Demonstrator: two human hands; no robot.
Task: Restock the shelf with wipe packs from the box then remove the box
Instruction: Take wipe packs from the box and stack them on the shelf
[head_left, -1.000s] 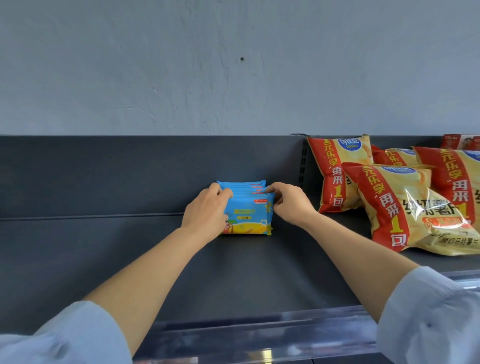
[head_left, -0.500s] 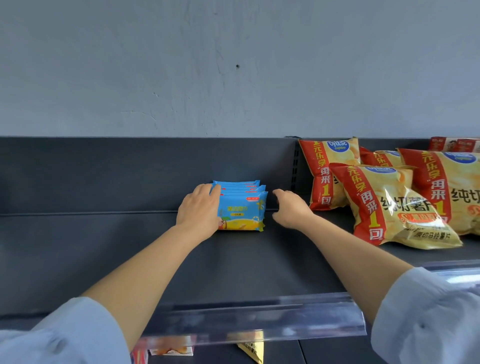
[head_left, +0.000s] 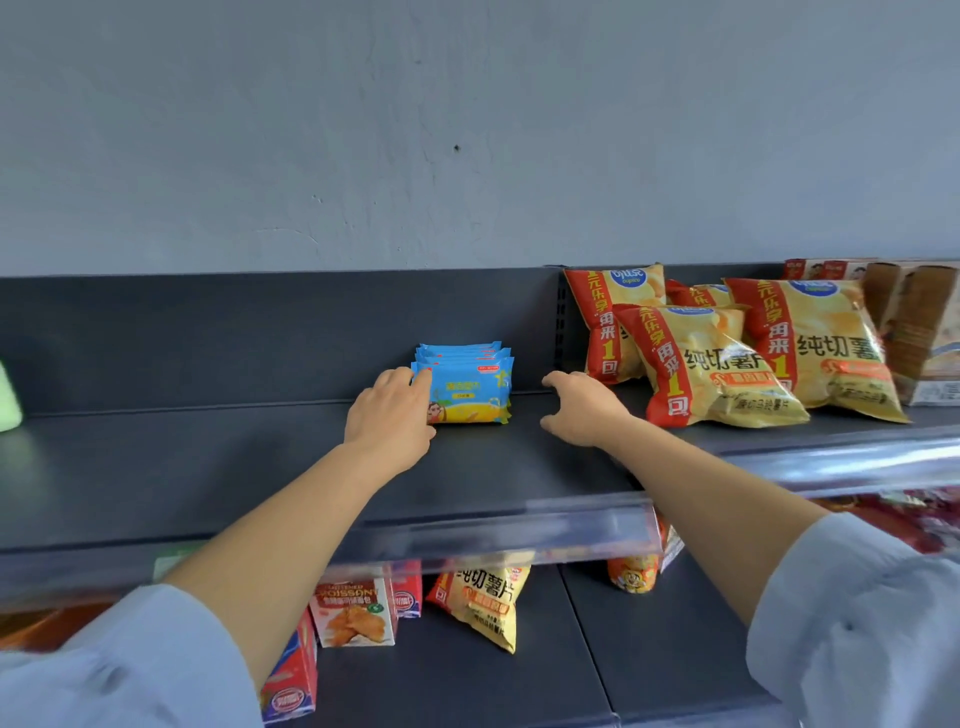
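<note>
Several blue and yellow wipe packs (head_left: 470, 387) stand upright in a tight row against the back of the dark grey top shelf (head_left: 218, 467). My left hand (head_left: 390, 415) rests against the left end of the row, fingertips touching the front pack. My right hand (head_left: 584, 410) hovers a short way to the right of the packs, fingers curled and apart, holding nothing. No box is in view.
Yellow and red chip bags (head_left: 706, 358) fill the shelf to the right, with brown boxes (head_left: 914, 322) beyond. A clear plastic rail (head_left: 493, 535) edges the shelf front. Cartons (head_left: 356, 613) and a chip bag (head_left: 483, 603) sit on the lower shelf. A green object (head_left: 8, 400) shows far left.
My right hand has let go of the packs and drawn back to the right. My view has dropped and pulled back, so the lower shelf now shows.
</note>
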